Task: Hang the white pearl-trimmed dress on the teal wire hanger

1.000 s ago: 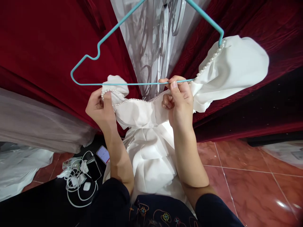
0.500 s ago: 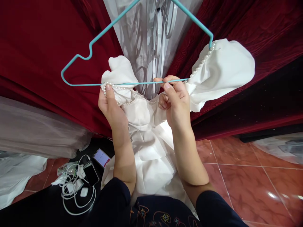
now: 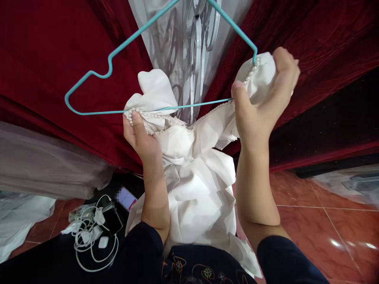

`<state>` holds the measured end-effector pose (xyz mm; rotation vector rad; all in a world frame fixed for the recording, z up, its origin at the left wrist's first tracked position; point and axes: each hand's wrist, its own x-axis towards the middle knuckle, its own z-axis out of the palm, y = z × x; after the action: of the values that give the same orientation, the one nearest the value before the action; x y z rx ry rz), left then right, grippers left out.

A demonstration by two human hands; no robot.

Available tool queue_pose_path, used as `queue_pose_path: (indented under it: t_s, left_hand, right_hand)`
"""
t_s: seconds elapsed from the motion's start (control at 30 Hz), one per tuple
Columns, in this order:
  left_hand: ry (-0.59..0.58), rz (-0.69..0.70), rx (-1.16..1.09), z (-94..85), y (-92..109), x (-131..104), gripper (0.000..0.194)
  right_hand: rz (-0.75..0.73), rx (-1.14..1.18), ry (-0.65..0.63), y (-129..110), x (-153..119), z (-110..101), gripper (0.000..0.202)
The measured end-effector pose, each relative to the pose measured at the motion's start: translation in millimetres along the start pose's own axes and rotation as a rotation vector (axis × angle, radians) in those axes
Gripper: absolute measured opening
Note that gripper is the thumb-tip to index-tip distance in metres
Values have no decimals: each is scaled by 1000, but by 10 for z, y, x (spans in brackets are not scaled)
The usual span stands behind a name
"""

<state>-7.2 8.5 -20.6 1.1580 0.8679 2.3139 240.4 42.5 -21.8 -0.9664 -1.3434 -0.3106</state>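
Note:
A white dress (image 3: 192, 201) with pearl-beaded edges hangs in front of me on a light blue hanger (image 3: 204, 104). My left hand (image 3: 142, 136) is closed on the beaded edge of the left sleeve, thumb over the pearls, just under the hanger's bottom bar. That sleeve is bunched around the bar, inside the hanger's left end. My right hand (image 3: 259, 100) is around the puffed right sleeve (image 3: 265, 65), thumb near the pearl edge and fingers behind the fabric. The hanger's right shoulder end goes into this sleeve; its tip is hidden.
Dark red curtains (image 3: 59, 47) hang on both sides, with sheer white fabric (image 3: 166, 35) and white curved metalwork between them. At lower left, a black surface holds tangled white cables (image 3: 85, 240) and a lit phone (image 3: 127, 198). Red tiles (image 3: 310, 228) cover the floor at right.
My right hand has left the hanger's bottom bar and moved right and up onto the right sleeve, squeezing its puff smaller. My left hand stays on the left sleeve. The hanger has shifted slightly left.

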Motion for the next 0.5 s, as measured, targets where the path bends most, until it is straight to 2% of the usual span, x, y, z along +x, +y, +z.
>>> queue_pose_path:
  t_s: [0.1,0.17,0.27,0.37,0.43,0.5]
  left_hand:
    - [37,60,-4,-48,-31,74,42]
    - [45,91,23,-75,-59,129,39]
    - [26,80,80,-86,-83,163,37]
    - [15,56,71,-71,-99,133,46]
    - [11,65,77,-62,-117,103,52]
    - [7,78,108,-57,-139,81,55]
  right_hand:
    - [162,-33,-20,3,128,93,30]
    - [286,-6,-35,-56,248,54,16]
    - [379,66,-9,4,414,-85,31]
    - [432,122,57,279,460,-201,41]
    - [464,152,103,515,383,-254,33]
    - [449,181,203,723,218,-314,22]
